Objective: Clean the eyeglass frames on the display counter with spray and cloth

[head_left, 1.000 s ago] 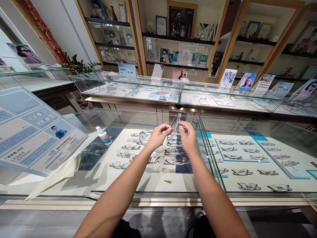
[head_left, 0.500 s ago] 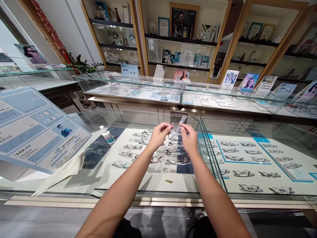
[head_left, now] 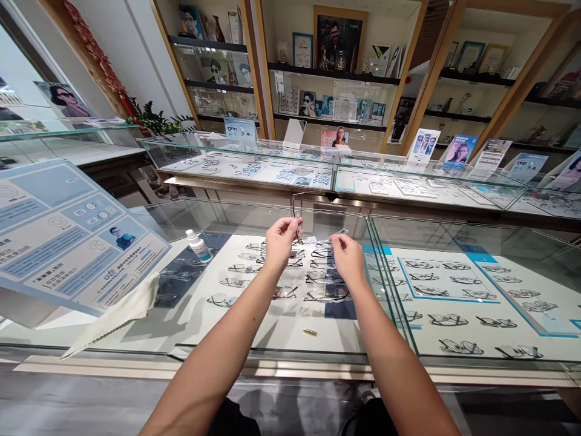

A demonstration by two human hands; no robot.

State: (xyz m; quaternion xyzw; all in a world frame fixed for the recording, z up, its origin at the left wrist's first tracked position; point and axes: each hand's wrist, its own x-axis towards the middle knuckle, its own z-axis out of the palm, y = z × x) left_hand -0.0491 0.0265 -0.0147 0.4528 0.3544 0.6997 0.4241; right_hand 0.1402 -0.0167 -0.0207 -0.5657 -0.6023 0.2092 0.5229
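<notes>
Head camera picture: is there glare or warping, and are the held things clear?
Head view: glare on the shelf glass; wooden posts splay at the top; a shadow beside the cloth; glasses in the left hand show as thin lines; the see-through strip at the right hand is hard to trace.

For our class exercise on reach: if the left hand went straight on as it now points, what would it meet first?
Past the glasses it holds, the left hand would probably meet the far display case first, though depth is unclear.
</notes>
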